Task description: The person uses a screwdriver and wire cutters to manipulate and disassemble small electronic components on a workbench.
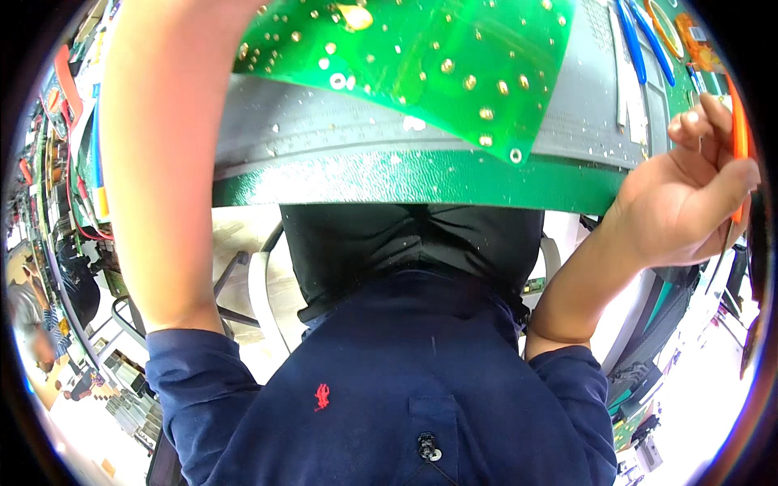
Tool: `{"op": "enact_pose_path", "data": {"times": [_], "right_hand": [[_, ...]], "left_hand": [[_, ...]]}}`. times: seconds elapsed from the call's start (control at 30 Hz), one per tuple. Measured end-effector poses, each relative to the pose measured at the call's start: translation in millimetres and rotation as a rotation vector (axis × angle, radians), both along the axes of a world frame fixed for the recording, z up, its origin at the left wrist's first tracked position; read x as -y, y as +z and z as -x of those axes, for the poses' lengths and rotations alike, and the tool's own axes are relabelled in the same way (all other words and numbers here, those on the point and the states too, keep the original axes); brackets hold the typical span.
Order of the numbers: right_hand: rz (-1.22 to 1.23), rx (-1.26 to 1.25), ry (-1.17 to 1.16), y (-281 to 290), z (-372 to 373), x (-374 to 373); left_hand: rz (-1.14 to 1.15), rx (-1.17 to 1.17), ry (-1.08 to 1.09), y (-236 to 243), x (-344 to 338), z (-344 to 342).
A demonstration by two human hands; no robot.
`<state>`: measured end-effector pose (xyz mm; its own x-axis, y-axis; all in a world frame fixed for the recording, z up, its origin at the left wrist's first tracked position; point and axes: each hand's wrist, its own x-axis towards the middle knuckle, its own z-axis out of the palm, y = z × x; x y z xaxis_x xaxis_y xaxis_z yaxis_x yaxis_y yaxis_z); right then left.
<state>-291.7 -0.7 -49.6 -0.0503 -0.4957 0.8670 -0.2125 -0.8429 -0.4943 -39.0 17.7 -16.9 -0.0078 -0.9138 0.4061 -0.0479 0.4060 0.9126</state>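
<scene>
A green circuit board [421, 73] with many shiny solder points lies tilted on the grey work mat [300, 125], its top cut off by the view. My left forearm reaches up past the board's left side; the hand itself is beyond the upper edge. At the far right, my right hand [685, 190] is closed around a slim orange handle [738, 121], thumb against it. What tool the handle belongs to cannot be made out, since its ends run into the dark rim.
Blue handles [643, 40] of a hand tool, a thin pale stick [619, 73] and a tape roll [666, 31] lie right of the board. The table's green front edge [389, 180] runs before my lap. Cluttered tools and a person are at far left.
</scene>
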Motion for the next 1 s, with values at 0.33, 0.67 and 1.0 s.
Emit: {"op": "enact_pose_path", "data": {"times": [0.33,0.67,1.0], "right_hand": [[-0.081,0.016,0.036,-1,2,-4],[-0.114,0.074,0.293,-1,18,-16],[-0.204,0.045,0.274,18,-6,-51]], "left_hand": [[-0.033,0.009,-0.036,3,-1,-1],[-0.087,0.037,-0.061,14,-7,-1],[-0.263,-0.165,-0.185,26,0,-5]]}}
